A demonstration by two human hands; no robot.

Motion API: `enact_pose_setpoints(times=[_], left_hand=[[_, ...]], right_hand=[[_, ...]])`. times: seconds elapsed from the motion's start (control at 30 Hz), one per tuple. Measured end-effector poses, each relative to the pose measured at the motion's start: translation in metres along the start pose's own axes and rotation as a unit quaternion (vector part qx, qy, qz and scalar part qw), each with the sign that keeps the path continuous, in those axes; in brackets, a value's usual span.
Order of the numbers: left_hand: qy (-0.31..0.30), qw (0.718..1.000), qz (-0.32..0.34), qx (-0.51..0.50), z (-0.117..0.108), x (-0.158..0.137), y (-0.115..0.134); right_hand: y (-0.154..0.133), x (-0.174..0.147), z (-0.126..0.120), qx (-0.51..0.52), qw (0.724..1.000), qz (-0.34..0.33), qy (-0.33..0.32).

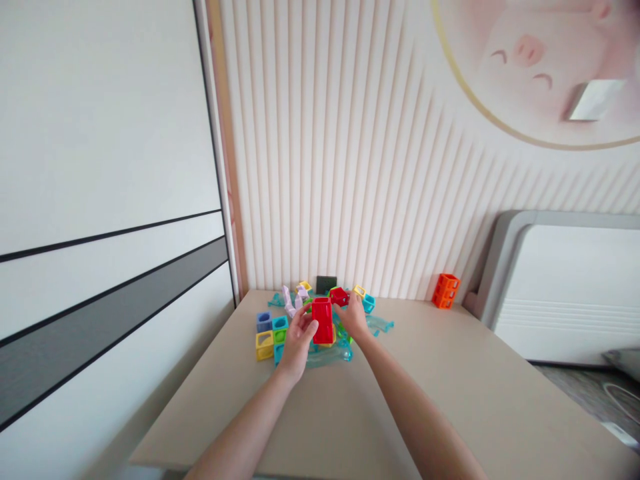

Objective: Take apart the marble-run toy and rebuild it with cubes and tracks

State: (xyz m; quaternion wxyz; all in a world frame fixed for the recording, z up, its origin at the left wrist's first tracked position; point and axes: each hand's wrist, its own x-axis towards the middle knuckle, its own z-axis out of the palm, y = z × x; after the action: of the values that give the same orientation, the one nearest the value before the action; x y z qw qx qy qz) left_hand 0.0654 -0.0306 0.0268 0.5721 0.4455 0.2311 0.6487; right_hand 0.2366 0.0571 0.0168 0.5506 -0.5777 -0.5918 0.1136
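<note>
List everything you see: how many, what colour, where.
Table: one, beige, bottom centre
Wall: one, cream, ribbed, behind table
Cabinet: one, white and grey, left
Pig picture: one, pink, upper right
Plate: one, silvery, on picture
Panel: one, grey and white, right
Block stack: one, orange, table's back right
Dark box: one, blackish, near wall
Cubes: several, blue, teal, green, yellow, table's middle to back
Tubes: several, clear teal, table's middle
Angular pieces: several, lilac, left of dark box
Tall red block: one, red, centre, held
Second red block: one, red, behind, right
Left hand: one, bare, holding tall red block
Right hand: one, bare, at second red block, grip unclear
</note>
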Motion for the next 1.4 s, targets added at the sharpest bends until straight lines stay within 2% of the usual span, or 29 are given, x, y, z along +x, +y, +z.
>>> enact_pose_setpoints(times=[0.17,0.3,0.43,0.6,0.77,0.93,1.3,1.4], left_hand=[[-0.003,1.000,-0.003,0.004,0.002,-0.001,0.002],[-0.008,1.000,-0.007,-0.002,0.003,0.000,0.002],[-0.020,1.000,-0.023,-0.005,0.003,-0.001,0.001],[-0.048,0.998,-0.035,0.010,0.006,-0.007,0.000],[-0.077,0.995,-0.047,0.049,0.007,-0.011,0.002],[-0.082,0.993,-0.053,0.064,0.008,-0.012,0.003],[-0.080,0.990,-0.083,0.076,0.009,-0.014,0.001],[-0.064,0.991,-0.072,0.091,0.009,-0.013,0.001]], right_hand=[[-0.012,-0.001,-0.001,0.077,0.996,-0.033,0.028],[-0.024,-0.008,-0.011,0.133,0.990,-0.035,0.031],[-0.025,-0.026,-0.029,0.234,0.972,-0.009,0.035],[-0.018,-0.049,-0.051,0.303,0.951,0.029,0.048],[-0.024,-0.058,-0.059,0.365,0.928,0.052,0.046],[-0.028,-0.059,-0.056,0.413,0.909,0.054,0.010],[-0.038,-0.067,-0.058,0.437,0.894,0.063,-0.072],[-0.037,-0.068,-0.058,0.421,0.901,0.060,-0.080]])
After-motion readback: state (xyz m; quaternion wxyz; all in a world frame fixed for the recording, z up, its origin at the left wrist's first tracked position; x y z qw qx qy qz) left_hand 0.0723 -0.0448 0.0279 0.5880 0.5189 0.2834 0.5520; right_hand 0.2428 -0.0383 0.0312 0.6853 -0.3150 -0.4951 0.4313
